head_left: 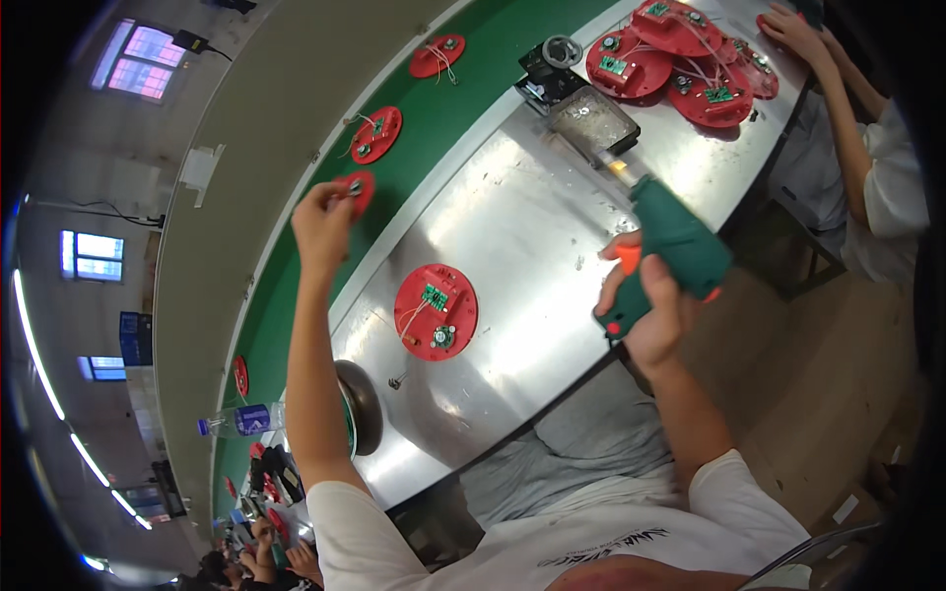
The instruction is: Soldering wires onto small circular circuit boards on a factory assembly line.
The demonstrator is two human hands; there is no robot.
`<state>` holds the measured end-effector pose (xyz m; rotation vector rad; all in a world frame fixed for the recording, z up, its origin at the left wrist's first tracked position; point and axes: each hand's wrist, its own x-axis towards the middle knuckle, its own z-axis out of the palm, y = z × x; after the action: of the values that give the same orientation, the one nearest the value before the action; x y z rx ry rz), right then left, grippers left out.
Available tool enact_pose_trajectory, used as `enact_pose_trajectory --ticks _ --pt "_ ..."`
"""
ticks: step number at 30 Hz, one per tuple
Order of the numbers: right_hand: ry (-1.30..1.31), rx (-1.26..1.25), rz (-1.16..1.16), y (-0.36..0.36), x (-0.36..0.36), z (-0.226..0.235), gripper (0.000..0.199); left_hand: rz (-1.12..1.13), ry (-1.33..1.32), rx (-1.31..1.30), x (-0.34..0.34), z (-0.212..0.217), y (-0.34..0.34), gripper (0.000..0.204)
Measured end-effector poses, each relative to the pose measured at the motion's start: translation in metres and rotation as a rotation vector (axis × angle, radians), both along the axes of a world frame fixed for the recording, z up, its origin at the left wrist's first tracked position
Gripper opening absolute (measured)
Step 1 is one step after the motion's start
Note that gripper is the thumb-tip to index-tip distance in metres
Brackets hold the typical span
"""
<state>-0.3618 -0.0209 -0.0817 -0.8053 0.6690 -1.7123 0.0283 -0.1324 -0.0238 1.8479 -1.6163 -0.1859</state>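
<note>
My left hand [323,225] reaches over the green belt, its fingers closed on the edge of a red round cover [363,195]. In my right hand [655,320] is a dark green power screwdriver [680,234] with an orange trigger, a finger on or beside the trigger. Its tip points up and left, near a metal tray [595,126]. On the metal table between my hands lies another red round cover [459,294], which bears a green circuit board [435,297], pale wires and a small round part [442,337].
Along the green belt [498,44] sit several red covers. A stack of wired red covers [670,64] fills the table's far right, beside a co-worker's hand [791,34]. A round bowl [366,409] and a plastic bottle [246,421] stand near my left arm.
</note>
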Motion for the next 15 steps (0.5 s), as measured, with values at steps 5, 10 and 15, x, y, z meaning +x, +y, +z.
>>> enact_pose_trajectory --ticks 5,10,15 --pt "0.135 0.037 -0.019 -0.004 -0.016 -0.01 0.039 -0.545 -0.141 0.503 -0.13 0.035 0.008 0.02" --pt "0.023 0.036 0.016 0.007 -0.017 -0.026 0.049 -0.367 -0.106 0.306 -0.145 0.045 -0.115 0.033" --pt "0.038 0.076 0.039 0.009 -0.015 -0.029 0.049 0.181 -0.245 0.195 -0.157 -0.01 -0.29 0.05"
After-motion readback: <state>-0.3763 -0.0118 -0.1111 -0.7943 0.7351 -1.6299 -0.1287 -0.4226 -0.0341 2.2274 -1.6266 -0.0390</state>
